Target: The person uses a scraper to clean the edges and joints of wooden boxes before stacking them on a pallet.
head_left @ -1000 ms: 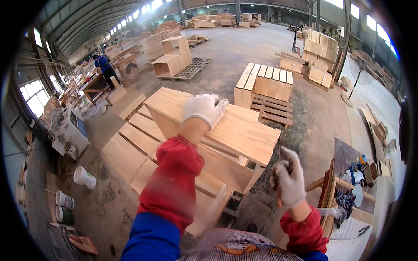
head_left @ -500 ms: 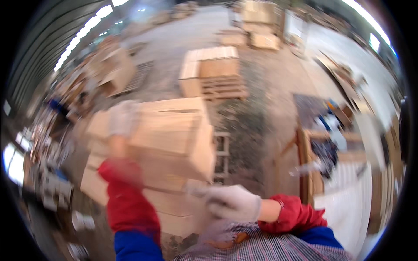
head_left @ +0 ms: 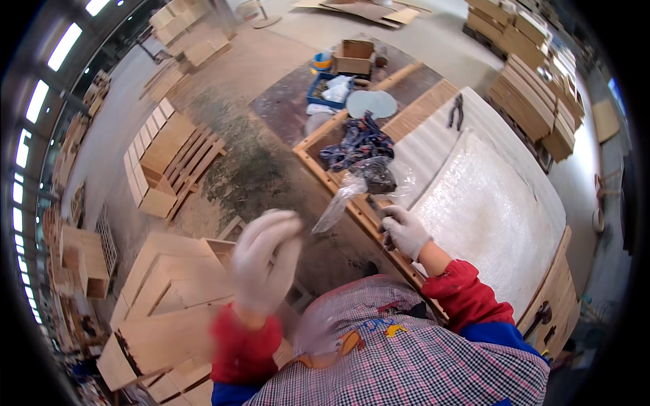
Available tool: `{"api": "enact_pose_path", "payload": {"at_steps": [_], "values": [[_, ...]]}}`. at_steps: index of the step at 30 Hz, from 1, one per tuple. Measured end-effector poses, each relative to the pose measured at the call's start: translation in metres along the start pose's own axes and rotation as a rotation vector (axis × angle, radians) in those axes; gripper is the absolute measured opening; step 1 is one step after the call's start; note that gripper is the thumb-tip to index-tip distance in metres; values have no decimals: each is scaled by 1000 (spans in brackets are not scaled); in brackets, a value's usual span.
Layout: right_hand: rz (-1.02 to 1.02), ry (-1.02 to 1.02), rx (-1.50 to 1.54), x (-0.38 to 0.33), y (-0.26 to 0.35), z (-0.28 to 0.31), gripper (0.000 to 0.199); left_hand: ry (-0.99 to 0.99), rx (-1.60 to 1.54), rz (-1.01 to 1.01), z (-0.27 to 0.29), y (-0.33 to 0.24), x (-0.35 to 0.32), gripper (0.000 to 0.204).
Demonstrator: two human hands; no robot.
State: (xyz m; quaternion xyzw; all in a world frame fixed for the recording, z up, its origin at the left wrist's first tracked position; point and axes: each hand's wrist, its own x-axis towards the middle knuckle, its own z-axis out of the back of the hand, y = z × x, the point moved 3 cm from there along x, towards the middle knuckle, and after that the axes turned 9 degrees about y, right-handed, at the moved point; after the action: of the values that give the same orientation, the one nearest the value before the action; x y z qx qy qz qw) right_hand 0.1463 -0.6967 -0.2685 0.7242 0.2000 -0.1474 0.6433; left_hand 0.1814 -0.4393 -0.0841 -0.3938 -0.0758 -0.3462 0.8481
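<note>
My left hand (head_left: 266, 257), in a pale glove and blurred by motion, is raised over the gap between the wooden pieces and the worktable. Its fingers are loosely bent and apart, with nothing visible in them. My right hand (head_left: 405, 233), also gloved, is at the worktable's near wooden edge. Its fingers are closed round a small dark tool (head_left: 374, 203), mostly hidden by the glove, so its kind does not show. Just beyond it lie a clear plastic bag (head_left: 338, 203) and a bunched dark patterned cloth (head_left: 362, 141). Pale wooden boxes or panels (head_left: 179, 281) are stacked at lower left.
White foam sheeting (head_left: 487, 210) covers much of the worktable, with black pliers (head_left: 456, 111) on it. Farther off are a blue crate (head_left: 330, 90), a cardboard box (head_left: 355, 57) and a round pale disc (head_left: 372, 104). A pallet of wooden pieces (head_left: 166, 145) stands on the floor at left.
My view has swung right, from the wooden stack to the worktable. My left hand has come off the stack; my right hand has moved from beside it to the table's edge.
</note>
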Motion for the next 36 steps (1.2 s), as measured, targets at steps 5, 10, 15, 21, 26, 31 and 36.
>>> {"api": "enact_pose_path", "payload": {"at_steps": [5, 10, 15, 21, 26, 31, 36], "values": [[-77, -165, 186, -3, -23, 59, 32, 366, -162, 15, -130, 50, 57, 25], [-57, -143, 207, 6, -15, 76, 31, 538, 149, -121, -223, 96, 102, 33], [-99, -68, 225, 23, -30, 84, 30, 640, 275, -175, -265, 126, 112, 40], [-153, -1, 274, 35, -45, 84, 32, 636, 57, -66, -272, 147, 108, 34], [-144, 28, 307, 41, -47, 82, 31, 605, -1, -45, -272, 151, 106, 30], [-153, 47, 315, 44, -38, 80, 31, 577, -13, -35, -272, 149, 104, 28], [-139, 69, 243, 48, -35, 79, 31, 548, 7, -59, -272, 150, 102, 29]]}}
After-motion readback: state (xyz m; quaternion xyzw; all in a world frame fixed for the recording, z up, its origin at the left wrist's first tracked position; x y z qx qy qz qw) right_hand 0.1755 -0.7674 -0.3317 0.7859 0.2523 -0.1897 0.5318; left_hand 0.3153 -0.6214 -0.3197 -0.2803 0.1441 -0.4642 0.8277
